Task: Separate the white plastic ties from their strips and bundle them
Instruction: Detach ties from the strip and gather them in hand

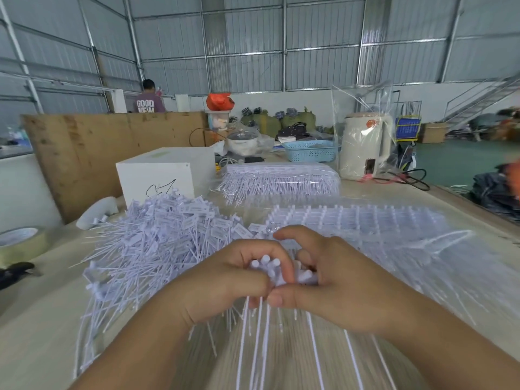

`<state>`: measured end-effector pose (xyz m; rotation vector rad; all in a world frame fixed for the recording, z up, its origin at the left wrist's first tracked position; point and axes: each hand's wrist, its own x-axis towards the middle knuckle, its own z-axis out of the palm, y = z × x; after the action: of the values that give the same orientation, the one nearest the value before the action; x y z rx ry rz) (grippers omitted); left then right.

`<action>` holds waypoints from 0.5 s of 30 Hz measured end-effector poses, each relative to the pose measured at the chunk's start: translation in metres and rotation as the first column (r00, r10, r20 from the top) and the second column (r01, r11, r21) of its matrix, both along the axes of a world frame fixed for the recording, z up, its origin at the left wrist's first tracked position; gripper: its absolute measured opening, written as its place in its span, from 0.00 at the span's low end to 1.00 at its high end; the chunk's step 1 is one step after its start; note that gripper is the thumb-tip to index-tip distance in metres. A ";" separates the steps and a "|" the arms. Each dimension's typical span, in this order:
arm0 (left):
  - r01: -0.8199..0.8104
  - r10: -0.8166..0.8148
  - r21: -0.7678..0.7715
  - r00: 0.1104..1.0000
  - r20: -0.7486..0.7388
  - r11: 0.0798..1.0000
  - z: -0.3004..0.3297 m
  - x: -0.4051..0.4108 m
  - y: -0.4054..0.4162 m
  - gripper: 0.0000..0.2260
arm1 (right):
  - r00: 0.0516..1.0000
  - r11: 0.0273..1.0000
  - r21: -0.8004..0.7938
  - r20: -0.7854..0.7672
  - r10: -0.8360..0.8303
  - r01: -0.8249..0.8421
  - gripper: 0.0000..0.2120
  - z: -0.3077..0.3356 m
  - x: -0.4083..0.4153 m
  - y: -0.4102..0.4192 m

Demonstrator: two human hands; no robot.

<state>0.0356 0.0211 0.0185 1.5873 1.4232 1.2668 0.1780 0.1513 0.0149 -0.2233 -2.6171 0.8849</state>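
Both hands are curled tight round one strip (281,273) of ties over the table (42,319) – left hand (225,277), right hand (332,280). Light, springy, slippery tails, so I'd grab near the heads – loose pile (168,235) sits left

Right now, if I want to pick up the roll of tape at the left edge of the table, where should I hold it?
Grip the roll of tape across its ring wall, one finger inside the open core, coming from above. It lies flat with the core facing up and nothing lying on it.
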 end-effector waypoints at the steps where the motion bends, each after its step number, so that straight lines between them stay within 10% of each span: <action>1: -0.026 0.026 0.014 1.000 -0.006 1.000 0.000 -0.001 0.000 0.07 | 1.000 0.999 0.029 -0.008 -0.022 0.022 0.30 0.001 0.001 0.001; 15: -0.221 0.211 0.221 0.975 0.065 0.950 -0.003 -0.007 0.003 0.14 | 0.988 0.999 -0.039 -0.157 0.007 -0.013 0.14 0.008 0.005 0.011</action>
<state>0.0286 0.0238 0.0157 1.5731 1.5027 1.6318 0.1827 0.1626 0.0226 -0.1445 -2.4589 0.9196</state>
